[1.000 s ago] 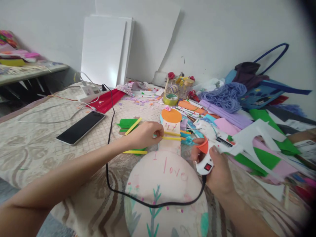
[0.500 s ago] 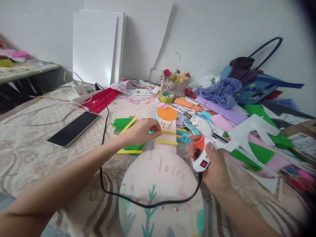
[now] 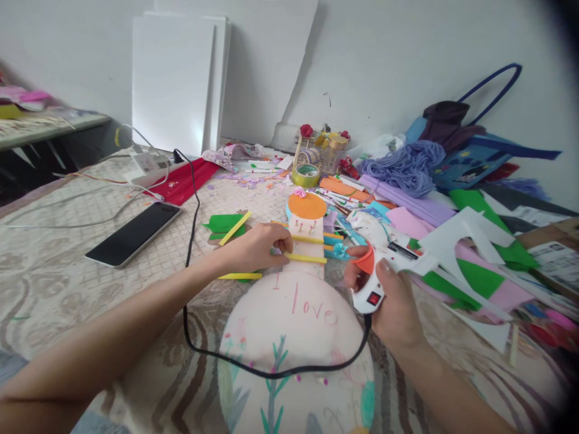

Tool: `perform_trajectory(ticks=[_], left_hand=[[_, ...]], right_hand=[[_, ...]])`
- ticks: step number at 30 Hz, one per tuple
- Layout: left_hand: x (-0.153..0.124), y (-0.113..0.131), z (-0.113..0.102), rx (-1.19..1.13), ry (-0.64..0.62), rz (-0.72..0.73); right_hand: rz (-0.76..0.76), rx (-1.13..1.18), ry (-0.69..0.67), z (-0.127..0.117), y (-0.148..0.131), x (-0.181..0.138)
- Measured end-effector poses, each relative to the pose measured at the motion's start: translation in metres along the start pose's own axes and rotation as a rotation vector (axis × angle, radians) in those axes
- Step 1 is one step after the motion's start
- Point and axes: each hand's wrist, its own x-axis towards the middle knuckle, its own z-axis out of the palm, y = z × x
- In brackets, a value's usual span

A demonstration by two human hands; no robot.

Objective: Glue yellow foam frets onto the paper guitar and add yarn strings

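A guitar-shaped cardboard piece (image 3: 294,307) lies before me, with "I love" and plants drawn on its rounded body. An orange disc (image 3: 306,206) tops its pale neck. Two yellow strips cross the neck, and the fingertips of my left hand (image 3: 262,246) are pinched at the left end of the lower yellow strip (image 3: 306,259). My right hand (image 3: 398,310) is wrapped round the handle of a white glue gun (image 3: 368,295) with an orange trigger and a red switch. Its black cord (image 3: 271,375) loops over the cardboard body.
More yellow strips (image 3: 236,228) and green paper (image 3: 221,224) lie left of the neck. A phone (image 3: 134,234) rests farther left, near a power strip (image 3: 151,169). Paper scraps, purple yarn (image 3: 402,167) and a blue bag (image 3: 470,160) crowd the right. White boards (image 3: 174,84) lean on the wall.
My left hand has shifted slightly down toward me, from the upper yellow strip to the lower one. My right hand still grips the glue gun in nearly the same place.
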Motion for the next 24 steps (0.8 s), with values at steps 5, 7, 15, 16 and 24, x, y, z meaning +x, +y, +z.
perform_trajectory(ticks=[5, 7, 15, 16, 24], left_hand=[[0.0003, -0.0009, 0.0016, 0.016, 0.013, -0.004], [0.0000, -0.0016, 0.0013, 0.021, 0.012, -0.001], [0.0007, -0.0026, 0.0034, 0.077, 0.031, 0.008], [0.0010, -0.0027, 0.0041, 0.089, 0.042, 0.014], [0.0000, -0.0033, 0.0050, 0.126, 0.082, 0.053]], right_hand=[[-0.002, -0.003, -0.003, -0.0001, -0.0009, 0.0001], [-0.004, 0.006, -0.008, -0.0004, -0.0006, 0.0003], [-0.013, 0.012, -0.025, -0.0003, 0.0004, 0.0005], [-0.015, 0.012, -0.024, -0.0002, 0.0003, 0.0006], [0.004, 0.006, -0.018, -0.0005, -0.0001, -0.0001]])
